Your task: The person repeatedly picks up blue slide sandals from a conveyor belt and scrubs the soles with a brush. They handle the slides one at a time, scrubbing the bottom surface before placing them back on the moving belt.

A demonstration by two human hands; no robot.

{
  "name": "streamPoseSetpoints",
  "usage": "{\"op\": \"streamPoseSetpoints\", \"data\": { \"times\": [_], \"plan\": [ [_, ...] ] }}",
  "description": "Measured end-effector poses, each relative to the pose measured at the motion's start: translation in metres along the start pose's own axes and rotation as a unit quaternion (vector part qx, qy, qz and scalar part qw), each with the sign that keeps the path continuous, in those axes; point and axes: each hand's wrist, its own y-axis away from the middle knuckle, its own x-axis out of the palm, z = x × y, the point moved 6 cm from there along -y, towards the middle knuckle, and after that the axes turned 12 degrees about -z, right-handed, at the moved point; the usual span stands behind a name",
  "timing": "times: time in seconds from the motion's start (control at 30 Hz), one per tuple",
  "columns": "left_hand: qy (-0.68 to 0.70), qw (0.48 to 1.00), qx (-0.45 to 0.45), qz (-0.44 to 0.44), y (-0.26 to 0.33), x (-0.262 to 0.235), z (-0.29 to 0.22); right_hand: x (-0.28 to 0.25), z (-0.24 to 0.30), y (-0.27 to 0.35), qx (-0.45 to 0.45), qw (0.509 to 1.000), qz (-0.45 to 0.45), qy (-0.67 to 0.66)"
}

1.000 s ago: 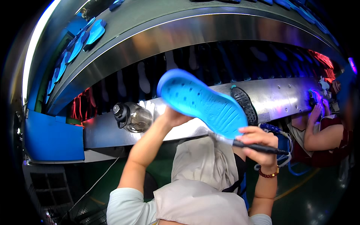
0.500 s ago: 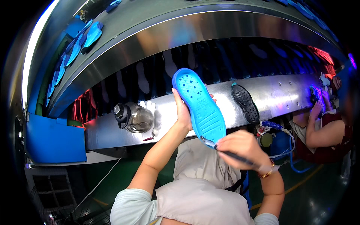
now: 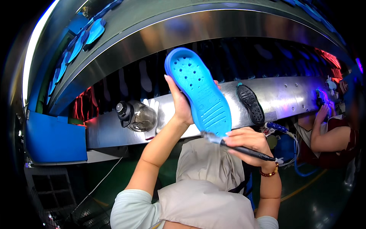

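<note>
My left hand (image 3: 180, 102) holds a bright blue shoe sole (image 3: 200, 91) upright in front of me, its holed and ribbed side toward the camera. My right hand (image 3: 248, 142) grips a thin black pen-like tool (image 3: 244, 151). The tool's metal tip touches the lower end of the sole. A cable runs from the back of the tool down past my wrist, which wears a bead bracelet.
A black sole (image 3: 250, 103) lies on the shiny metal ledge (image 3: 289, 95). A dark-capped clear bottle (image 3: 136, 115) and a white glove (image 3: 152, 108) rest on the ledge at left. Blue soles (image 3: 82, 38) line the upper conveyor. Another person's arm (image 3: 328, 133) works at right. A blue bin (image 3: 53, 139) stands left.
The blue sole has swung from lying slanted across my view to standing nearly upright. My right hand moved the tool from the sole's right end to its lower end.
</note>
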Motion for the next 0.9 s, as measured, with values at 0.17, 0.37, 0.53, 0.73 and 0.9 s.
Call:
{"op": "streamPoseSetpoints", "data": {
  "times": [0.17, 0.37, 0.53, 0.73, 0.9],
  "plan": [
    [0.042, 0.999, -0.020, -0.014, -0.003, 0.028, -0.016, -0.018, -0.043, -0.008, 0.135, 0.931, -0.118, -0.318],
    [0.048, 0.998, 0.028, -0.033, 0.036, 0.019, 0.015, 0.012, -0.028, 0.005, 0.156, 0.923, -0.218, -0.275],
    [0.109, 0.994, 0.018, -0.024, 0.027, -0.004, 0.011, 0.008, -0.023, 0.004, 0.082, 0.947, -0.202, -0.235],
    [0.102, 0.995, 0.013, 0.000, 0.021, 0.007, 0.006, 0.003, -0.005, -0.015, 0.011, 0.987, -0.102, -0.123],
    [0.123, 0.992, -0.006, 0.020, 0.019, 0.019, 0.000, -0.008, -0.001, -0.023, -0.026, 0.997, -0.062, -0.040]
  ]
}}
